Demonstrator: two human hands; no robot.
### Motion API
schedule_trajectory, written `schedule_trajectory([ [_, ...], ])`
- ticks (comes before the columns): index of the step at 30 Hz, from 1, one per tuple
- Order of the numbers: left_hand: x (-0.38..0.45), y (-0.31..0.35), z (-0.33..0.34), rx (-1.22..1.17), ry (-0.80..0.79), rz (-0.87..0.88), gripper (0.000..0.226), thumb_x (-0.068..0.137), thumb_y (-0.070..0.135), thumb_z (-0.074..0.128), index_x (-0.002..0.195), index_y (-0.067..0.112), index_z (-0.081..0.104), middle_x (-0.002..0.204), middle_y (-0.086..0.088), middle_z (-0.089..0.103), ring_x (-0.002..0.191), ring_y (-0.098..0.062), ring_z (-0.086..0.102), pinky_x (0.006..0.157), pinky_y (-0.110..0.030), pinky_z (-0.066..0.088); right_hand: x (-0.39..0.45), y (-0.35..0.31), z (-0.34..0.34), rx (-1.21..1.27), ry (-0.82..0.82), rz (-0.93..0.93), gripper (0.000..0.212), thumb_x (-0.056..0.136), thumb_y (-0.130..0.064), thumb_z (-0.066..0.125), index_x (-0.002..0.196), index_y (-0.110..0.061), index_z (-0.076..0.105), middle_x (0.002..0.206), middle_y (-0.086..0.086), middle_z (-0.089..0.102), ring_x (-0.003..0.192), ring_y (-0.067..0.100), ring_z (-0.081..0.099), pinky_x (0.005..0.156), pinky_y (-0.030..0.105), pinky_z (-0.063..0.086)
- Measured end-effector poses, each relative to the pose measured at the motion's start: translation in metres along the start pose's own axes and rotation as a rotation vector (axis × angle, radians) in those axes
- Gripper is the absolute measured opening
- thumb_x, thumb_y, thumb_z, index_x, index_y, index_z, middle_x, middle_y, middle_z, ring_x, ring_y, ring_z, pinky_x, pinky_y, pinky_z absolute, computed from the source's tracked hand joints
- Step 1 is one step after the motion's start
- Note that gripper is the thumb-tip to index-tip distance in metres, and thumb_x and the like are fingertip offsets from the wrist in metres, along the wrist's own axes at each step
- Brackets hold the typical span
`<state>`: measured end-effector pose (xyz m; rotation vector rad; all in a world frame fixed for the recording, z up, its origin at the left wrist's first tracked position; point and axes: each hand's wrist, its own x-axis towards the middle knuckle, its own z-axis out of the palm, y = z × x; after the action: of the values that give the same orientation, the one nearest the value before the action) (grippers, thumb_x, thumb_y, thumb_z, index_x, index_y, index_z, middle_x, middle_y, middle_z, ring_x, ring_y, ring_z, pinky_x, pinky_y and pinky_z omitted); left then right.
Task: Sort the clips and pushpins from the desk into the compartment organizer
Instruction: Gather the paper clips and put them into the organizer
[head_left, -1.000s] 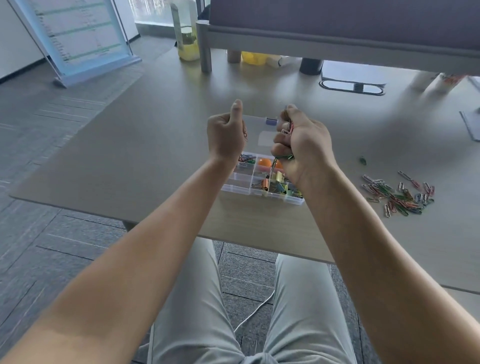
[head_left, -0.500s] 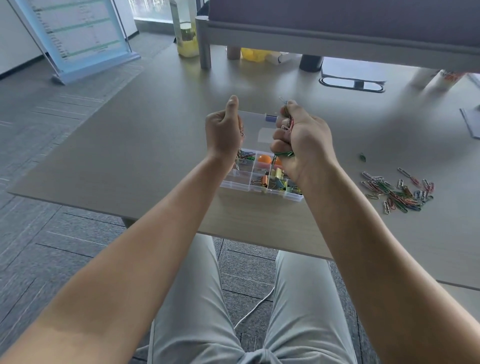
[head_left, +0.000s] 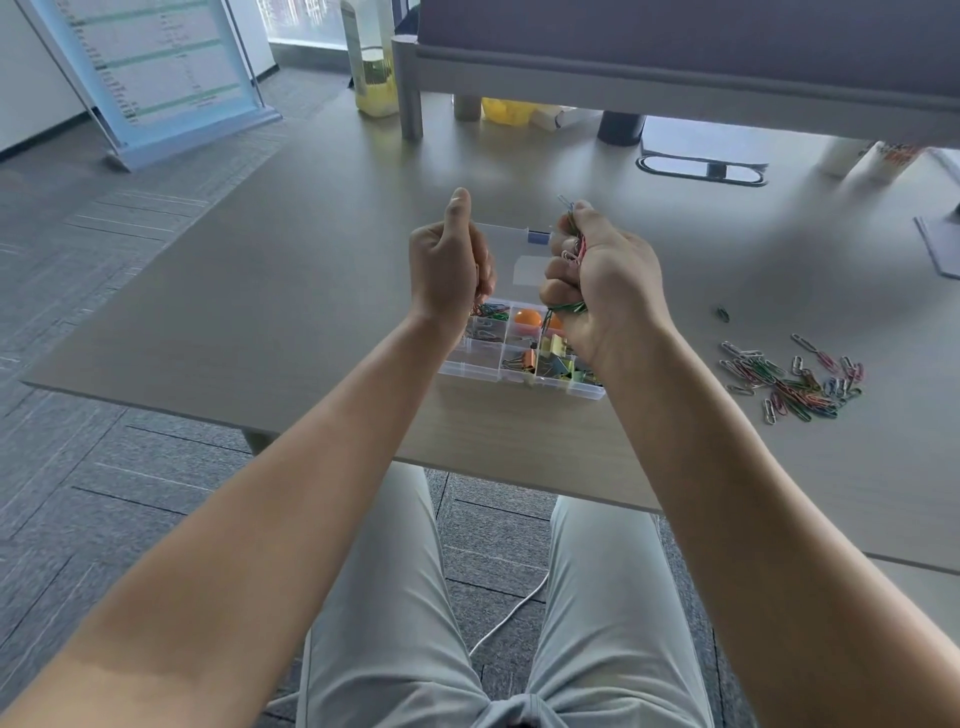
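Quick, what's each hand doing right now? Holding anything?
Left hand: fingers curled, thumb up; whether it holds anything cannot be told.
Right hand: closed around a bunch of coloured paper clips, above the organizer.

A clear plastic compartment organizer (head_left: 521, 358) sits near the front edge of the desk, its lid open and lying away from the person. Its compartments hold colourful paper clips, small binder clips and orange round pieces. A loose pile of coloured paper clips (head_left: 792, 376) lies on the desk well to the right, with one green clip (head_left: 722, 313) apart behind it.
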<state>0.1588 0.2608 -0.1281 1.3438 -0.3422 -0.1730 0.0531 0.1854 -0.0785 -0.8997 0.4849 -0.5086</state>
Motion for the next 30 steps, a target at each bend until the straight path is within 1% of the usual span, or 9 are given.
schedule_trajectory([
  [11,-0.008,0.006,-0.007,-0.005,0.026,-0.047,0.060,0.107,0.030,0.041,0.056,0.003,0.058,0.048,-0.013,0.056,0.044,-0.028,0.058,0.050,-0.031,0.052,-0.001,0.007,0.001,-0.004,0.019,-0.006,0.036,0.112,-0.020,0.042,0.079,-0.011,0.054,0.063,0.000,0.033,0.041,0.007,0.024,0.039,0.020,0.018],
  [13,-0.009,0.007,-0.009,-0.010,0.063,-0.057,0.056,0.106,0.030,0.043,0.059,0.004,0.059,0.050,-0.012,0.056,0.046,-0.027,0.059,0.050,-0.030,0.052,0.000,0.007,0.003,0.005,0.018,-0.005,0.036,0.112,-0.020,0.042,0.079,-0.011,0.053,0.063,0.000,0.032,0.042,0.007,0.024,0.038,0.019,0.019],
  [15,-0.007,0.005,-0.013,0.022,0.130,-0.028,0.056,0.104,0.030,0.045,0.052,0.012,0.054,0.048,-0.010,0.049,0.043,-0.026,0.050,0.047,-0.028,0.043,0.002,0.009,0.007,0.002,0.018,-0.007,0.036,0.112,-0.020,0.043,0.078,-0.012,0.053,0.063,0.000,0.031,0.042,0.007,0.024,0.038,0.019,0.020],
  [18,-0.004,0.005,-0.023,0.161,0.269,0.070,0.054,0.094,0.039,0.049,0.048,0.018,0.030,0.052,-0.012,0.028,0.050,-0.027,0.026,0.048,-0.043,0.027,0.008,0.017,0.013,-0.029,0.026,-0.012,0.036,0.111,-0.020,0.045,0.077,-0.012,0.054,0.061,-0.001,0.034,0.041,0.007,0.025,0.037,0.018,0.020],
  [20,-0.009,0.003,-0.033,0.299,0.336,0.113,0.054,0.093,0.040,0.049,0.053,0.012,0.028,0.055,-0.012,0.027,0.055,-0.023,0.025,0.051,-0.049,0.029,0.014,0.023,0.017,-0.059,0.021,-0.019,0.037,0.110,-0.020,0.045,0.075,-0.013,0.054,0.060,-0.002,0.034,0.040,0.007,0.025,0.036,0.018,0.021],
  [23,-0.027,-0.002,-0.048,0.512,0.391,0.129,0.054,0.098,0.035,0.048,0.055,0.004,0.034,0.049,-0.006,0.033,0.051,-0.021,0.028,0.052,-0.045,0.029,0.022,0.034,0.023,-0.110,0.021,-0.018,0.035,0.110,-0.020,0.045,0.077,-0.013,0.054,0.058,-0.002,0.035,0.040,0.007,0.027,0.036,0.019,0.023],
  [26,-0.042,-0.004,-0.061,0.707,0.378,0.110,0.051,0.100,0.034,0.048,0.055,0.014,0.035,0.050,0.003,0.040,0.051,-0.018,0.037,0.053,-0.036,0.021,0.030,0.044,0.027,-0.165,0.025,-0.028,0.032,0.110,-0.022,0.047,0.080,-0.012,0.055,0.060,-0.001,0.036,0.039,0.008,0.029,0.037,0.020,0.025],
  [28,-0.046,-0.006,-0.067,0.852,0.318,0.123,0.041,0.102,0.034,0.046,0.064,0.018,0.044,0.065,-0.002,0.055,0.067,-0.024,0.050,0.059,-0.033,0.027,0.035,0.049,0.031,-0.205,0.029,-0.031,0.031,0.110,-0.023,0.048,0.081,-0.012,0.056,0.061,0.000,0.037,0.040,0.008,0.030,0.038,0.021,0.027],
  [30,-0.046,-0.008,-0.072,0.980,0.247,0.133,0.030,0.102,0.033,0.043,0.082,0.017,0.057,0.092,-0.009,0.065,0.094,-0.030,0.055,0.076,-0.037,0.040,0.038,0.053,0.034,-0.250,0.026,-0.039,0.033,0.110,-0.024,0.048,0.080,-0.013,0.056,0.061,-0.001,0.038,0.041,0.009,0.030,0.039,0.021,0.027],
])
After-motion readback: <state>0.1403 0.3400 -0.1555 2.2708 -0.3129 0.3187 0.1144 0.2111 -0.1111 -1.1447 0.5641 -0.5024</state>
